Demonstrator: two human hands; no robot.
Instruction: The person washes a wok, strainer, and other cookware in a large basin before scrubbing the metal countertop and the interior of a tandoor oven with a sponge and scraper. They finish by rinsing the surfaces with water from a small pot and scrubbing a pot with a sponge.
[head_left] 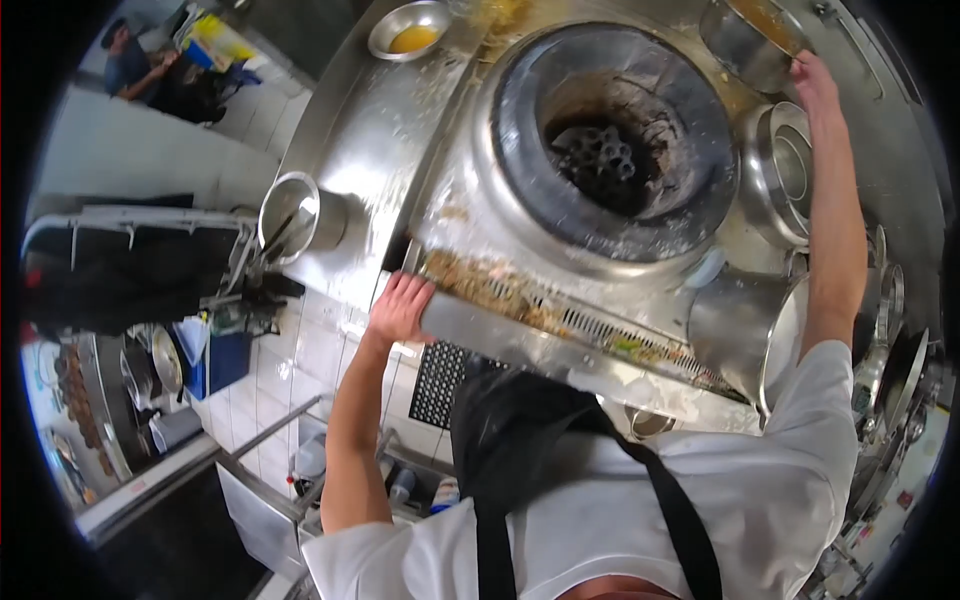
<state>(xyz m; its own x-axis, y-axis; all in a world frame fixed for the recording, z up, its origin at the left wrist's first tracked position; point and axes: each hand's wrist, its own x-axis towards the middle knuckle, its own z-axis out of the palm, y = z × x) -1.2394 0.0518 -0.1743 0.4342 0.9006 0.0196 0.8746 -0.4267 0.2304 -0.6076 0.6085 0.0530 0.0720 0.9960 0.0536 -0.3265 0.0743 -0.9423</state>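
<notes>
My right hand (pixel 812 78) reaches far forward and grips the rim of a metal pot (pixel 745 58) with brownish liquid in it. Below that pot, beside my forearm, sit stacked round metal pans (pixel 765 170). My left hand (pixel 402 306) is closed over the left end of the steel front edge (pixel 500 325) of the stove, its thumb out of sight. Behind this edge runs a slotted drain gutter (pixel 610 335) littered with food scraps. Between my two hands is a wok burner (pixel 510 130) with a dark, broad ring and a deep central opening.
A metal bowl (pixel 400 18) with yellow liquid stands at the back left. On the left counter is a steel container (pixel 325 222) with utensils inside. A large pot (pixel 735 318) lies tilted at right. Another person (pixel 135 65) is far off at upper left.
</notes>
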